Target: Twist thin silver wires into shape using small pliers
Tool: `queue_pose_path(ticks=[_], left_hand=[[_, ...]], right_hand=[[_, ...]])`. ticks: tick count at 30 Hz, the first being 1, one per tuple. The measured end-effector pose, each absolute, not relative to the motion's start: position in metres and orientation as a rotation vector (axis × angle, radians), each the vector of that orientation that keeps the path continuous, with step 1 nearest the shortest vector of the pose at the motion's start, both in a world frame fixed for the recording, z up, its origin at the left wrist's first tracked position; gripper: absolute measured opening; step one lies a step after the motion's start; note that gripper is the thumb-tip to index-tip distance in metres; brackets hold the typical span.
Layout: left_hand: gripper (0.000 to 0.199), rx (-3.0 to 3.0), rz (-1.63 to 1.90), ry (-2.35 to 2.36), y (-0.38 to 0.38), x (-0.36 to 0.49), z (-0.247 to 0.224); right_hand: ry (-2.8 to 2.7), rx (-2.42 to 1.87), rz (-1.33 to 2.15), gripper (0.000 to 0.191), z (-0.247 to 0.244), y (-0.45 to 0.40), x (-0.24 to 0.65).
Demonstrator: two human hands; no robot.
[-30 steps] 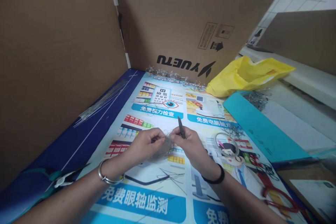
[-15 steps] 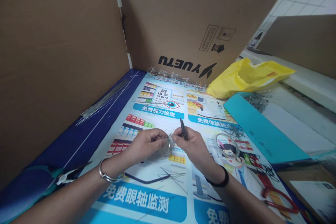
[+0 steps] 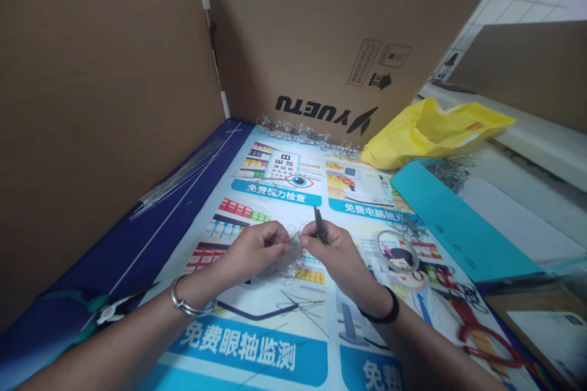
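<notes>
Over the printed poster, my left hand (image 3: 259, 247) is closed in a pinch on a thin, silvery bent wire piece (image 3: 292, 252). Its loops hang between my hands, too fine to make out fully. My right hand (image 3: 338, 253) meets it from the other side, thumb and fingertips pinched at the wire. A slim dark pen-like tool (image 3: 320, 224) is held in that same hand, pointing up and away; its exact kind does not show. Below my hands, several loose straight wires (image 3: 302, 307) lie on the poster (image 3: 330, 293).
Teal-handled pliers (image 3: 107, 311) lie at left, red-handled scissors (image 3: 486, 342) at right. A wire bundle (image 3: 178, 174) lies along the left cardboard wall (image 3: 105, 104). A coil (image 3: 398, 250), a turquoise folder (image 3: 458, 226) and a yellow bag (image 3: 431, 134) are at right. Bent wire pieces (image 3: 293, 128) line the back.
The wire piece between my fingers has shifted and turned slightly. Both hands keep nearly the same place and grip; the view has moved a little.
</notes>
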State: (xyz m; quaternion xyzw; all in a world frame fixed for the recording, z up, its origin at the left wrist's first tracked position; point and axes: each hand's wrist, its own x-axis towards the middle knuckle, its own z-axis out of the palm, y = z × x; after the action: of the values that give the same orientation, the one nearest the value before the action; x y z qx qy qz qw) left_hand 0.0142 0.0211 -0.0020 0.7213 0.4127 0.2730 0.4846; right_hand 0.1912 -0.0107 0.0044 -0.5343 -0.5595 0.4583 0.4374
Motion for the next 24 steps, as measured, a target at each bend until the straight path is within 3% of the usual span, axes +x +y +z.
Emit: queue_pose_path(ticks=[24], left_hand=[[0.016,1.795,0.529,0.973,0.0198,0.0151,0.0025]], right_hand=[[-1.335,-1.3,1.221,0.011,0.0045,-0.0098,0.1939]])
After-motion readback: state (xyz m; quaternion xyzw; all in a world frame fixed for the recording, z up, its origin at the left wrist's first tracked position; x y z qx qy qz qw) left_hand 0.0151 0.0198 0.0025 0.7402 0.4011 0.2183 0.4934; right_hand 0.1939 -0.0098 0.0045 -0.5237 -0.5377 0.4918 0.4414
